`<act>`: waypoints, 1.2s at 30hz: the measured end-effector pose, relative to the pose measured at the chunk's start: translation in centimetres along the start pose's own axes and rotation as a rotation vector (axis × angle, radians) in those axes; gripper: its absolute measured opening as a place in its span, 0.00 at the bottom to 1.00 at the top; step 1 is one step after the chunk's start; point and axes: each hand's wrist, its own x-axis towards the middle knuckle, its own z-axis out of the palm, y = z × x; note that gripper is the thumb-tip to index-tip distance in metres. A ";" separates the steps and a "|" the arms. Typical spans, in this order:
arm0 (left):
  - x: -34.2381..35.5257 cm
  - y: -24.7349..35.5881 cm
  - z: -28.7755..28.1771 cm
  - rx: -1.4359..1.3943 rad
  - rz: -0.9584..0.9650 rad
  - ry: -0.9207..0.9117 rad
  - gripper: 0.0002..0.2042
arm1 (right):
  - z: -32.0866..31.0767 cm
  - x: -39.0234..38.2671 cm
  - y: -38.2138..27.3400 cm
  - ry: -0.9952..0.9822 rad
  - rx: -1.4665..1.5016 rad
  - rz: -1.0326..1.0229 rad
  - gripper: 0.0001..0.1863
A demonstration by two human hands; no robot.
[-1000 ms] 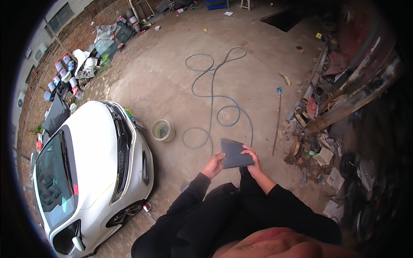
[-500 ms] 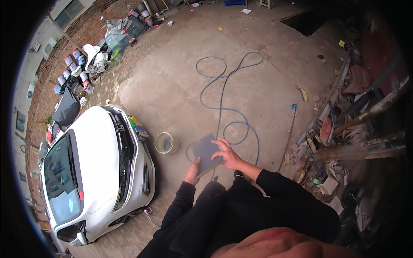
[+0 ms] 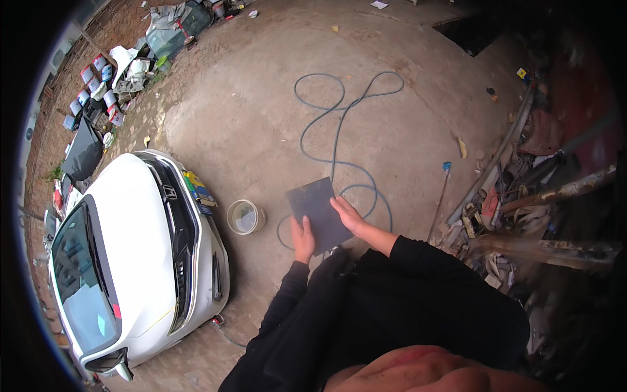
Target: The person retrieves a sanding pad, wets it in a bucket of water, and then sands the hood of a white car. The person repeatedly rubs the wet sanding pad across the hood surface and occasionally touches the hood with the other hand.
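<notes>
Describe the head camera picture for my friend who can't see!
A person's left hand holds a dark sheet, right hand at its edge. Beyond are a bucket and looped hose on the ground; a white car is on the left, clutter on the right.

Between eight and nine o'clock you have a white car (image 3: 140,235), its front turned toward your middle. Just beside this front, at nine o'clock, is a yellow, green and blue package (image 3: 198,188); nearer to you is a round pale bucket (image 3: 260,218). At ten o'clock you see many paint cans (image 3: 99,63) in a pile, some of them tilted. From twelve to one o'clock, a thin hose (image 3: 336,140) lies in loops on the concrete floor (image 3: 241,130). You have a dark opening (image 3: 467,36) between one and two, and mixed debris (image 3: 490,206) at three, partly blurred.
</notes>
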 end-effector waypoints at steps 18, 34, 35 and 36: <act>11.8 -0.4 -6.1 -0.576 -0.276 0.161 0.23 | 6.2 17.3 -5.2 -0.071 -0.323 -0.067 0.12; 20.8 5.8 -12.1 0.046 -0.547 0.795 0.30 | 18.7 35.9 -8.6 -0.708 -0.026 0.573 0.17; 21.0 6.4 -12.1 0.118 -0.596 0.818 0.29 | 19.4 37.2 -8.2 -0.763 0.007 0.559 0.17; 21.1 6.9 -12.2 0.036 -0.628 0.786 0.29 | 19.8 38.4 -7.9 -0.771 0.013 0.551 0.17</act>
